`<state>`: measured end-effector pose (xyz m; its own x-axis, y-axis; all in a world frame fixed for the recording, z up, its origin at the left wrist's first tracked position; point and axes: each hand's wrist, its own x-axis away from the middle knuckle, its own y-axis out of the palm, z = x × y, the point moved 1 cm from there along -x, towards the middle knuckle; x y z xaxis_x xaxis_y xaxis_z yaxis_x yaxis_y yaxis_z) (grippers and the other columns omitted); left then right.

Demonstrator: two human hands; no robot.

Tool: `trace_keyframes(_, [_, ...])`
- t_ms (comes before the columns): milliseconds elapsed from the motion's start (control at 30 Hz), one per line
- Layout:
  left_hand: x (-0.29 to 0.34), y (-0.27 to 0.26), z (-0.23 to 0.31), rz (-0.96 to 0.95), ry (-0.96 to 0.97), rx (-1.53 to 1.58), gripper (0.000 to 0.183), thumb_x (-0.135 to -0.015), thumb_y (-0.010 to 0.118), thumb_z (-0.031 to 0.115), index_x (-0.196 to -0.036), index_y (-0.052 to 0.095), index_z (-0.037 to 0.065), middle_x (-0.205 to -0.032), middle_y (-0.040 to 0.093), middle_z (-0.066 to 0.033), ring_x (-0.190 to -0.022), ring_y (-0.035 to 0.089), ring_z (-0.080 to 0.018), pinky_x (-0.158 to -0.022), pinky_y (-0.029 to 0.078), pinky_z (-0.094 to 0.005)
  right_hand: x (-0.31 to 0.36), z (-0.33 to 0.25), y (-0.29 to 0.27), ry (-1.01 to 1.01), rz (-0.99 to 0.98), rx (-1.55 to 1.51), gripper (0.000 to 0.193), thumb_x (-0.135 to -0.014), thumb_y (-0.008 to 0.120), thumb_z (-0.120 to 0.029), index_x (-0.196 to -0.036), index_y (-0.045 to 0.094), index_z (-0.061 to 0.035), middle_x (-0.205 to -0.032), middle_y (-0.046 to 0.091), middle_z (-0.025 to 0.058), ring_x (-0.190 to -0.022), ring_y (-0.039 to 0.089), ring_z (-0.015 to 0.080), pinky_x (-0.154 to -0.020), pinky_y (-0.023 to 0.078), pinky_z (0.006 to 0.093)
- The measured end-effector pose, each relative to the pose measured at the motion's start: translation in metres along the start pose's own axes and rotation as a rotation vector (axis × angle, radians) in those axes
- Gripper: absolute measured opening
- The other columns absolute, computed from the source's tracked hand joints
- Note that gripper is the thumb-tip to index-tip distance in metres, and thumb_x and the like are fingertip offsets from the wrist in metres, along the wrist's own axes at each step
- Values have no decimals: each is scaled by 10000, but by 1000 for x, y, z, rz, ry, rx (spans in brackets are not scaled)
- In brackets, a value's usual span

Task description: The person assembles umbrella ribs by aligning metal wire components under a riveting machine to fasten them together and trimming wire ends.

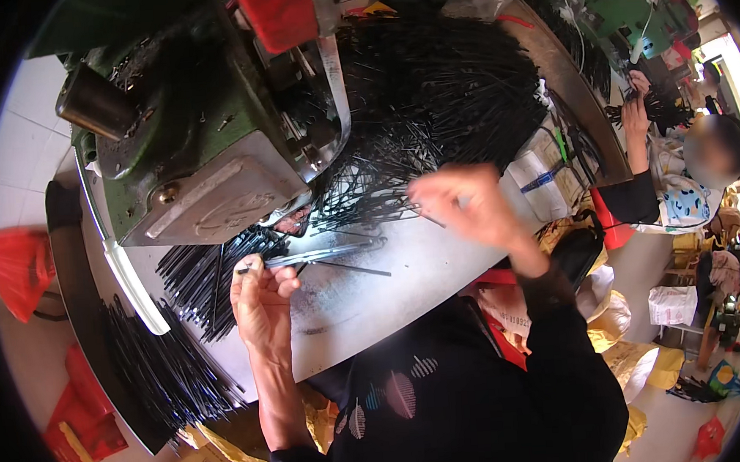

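My left hand [265, 309] is closed in a pinch on a shiny, thin metal strip [329, 253], perhaps more than one, that points right over the metal table. Something pale covers a fingertip of this hand. My right hand [474, 208] hovers over the table's right part, beside a big heap of thin black rods [455, 90]. It is blurred by motion, and I cannot make out whether its fingers hold a rod. A single dark rod [355, 269] lies on the table below the strip. A green machine [188, 166] with a metal front plate stands just beyond my left hand.
More black rods [208, 283] lie bunched under the machine, and another bundle [166, 362] rests at the left edge. A white box [540, 178] sits right of the heap. A person [680, 170] works at another green machine [619, 12] on the far right.
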<state>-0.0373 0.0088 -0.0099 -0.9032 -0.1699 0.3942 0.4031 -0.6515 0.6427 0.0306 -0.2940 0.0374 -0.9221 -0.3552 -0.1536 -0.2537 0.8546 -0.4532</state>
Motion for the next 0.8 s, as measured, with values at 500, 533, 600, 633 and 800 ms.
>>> trace_keyframes(500, [18,12,-4,-245,-114,-221,137,-913,565,166,-919,531,33,-804,620,-140,-635,617,-214,-589,537,-324,-34,39,-80,-293,125,917,117,-711,702,-87,-827,693,-90,-812,614,13,-779,572,222,-665,470,335])
trace_keyframes(533, [17,10,-4,-274,-149,-265,141,-908,569,181,-914,533,45,-798,609,-133,-644,603,-207,-618,534,-325,-33,37,-80,-292,126,922,117,-711,702,-87,-827,693,-90,-812,614,13,-779,572,222,-665,470,335])
trace_keyframes(600, [18,1,0,-309,-124,-306,152,-901,580,186,-903,529,42,-807,604,-130,-691,603,-210,-676,530,-353,-38,23,-67,-409,175,916,106,-715,693,-98,-821,698,-105,-817,620,-7,-791,568,200,-685,448,330])
trace_keyframes(633, [18,-1,-1,-354,-108,-346,165,-894,592,190,-892,525,40,-817,599,-127,-738,602,-214,-733,527,-382,-41,17,-55,-458,186,924,102,-709,692,-117,-811,693,-124,-811,620,-22,-821,566,177,-710,431,332])
trace_keyframes(800, [30,24,-7,-315,-79,-152,174,-884,610,195,-913,542,38,-814,577,-110,-753,563,-201,-720,502,-389,-48,-15,42,-701,21,780,139,-732,642,-165,-862,662,-120,-840,604,-6,-825,571,173,-696,451,333])
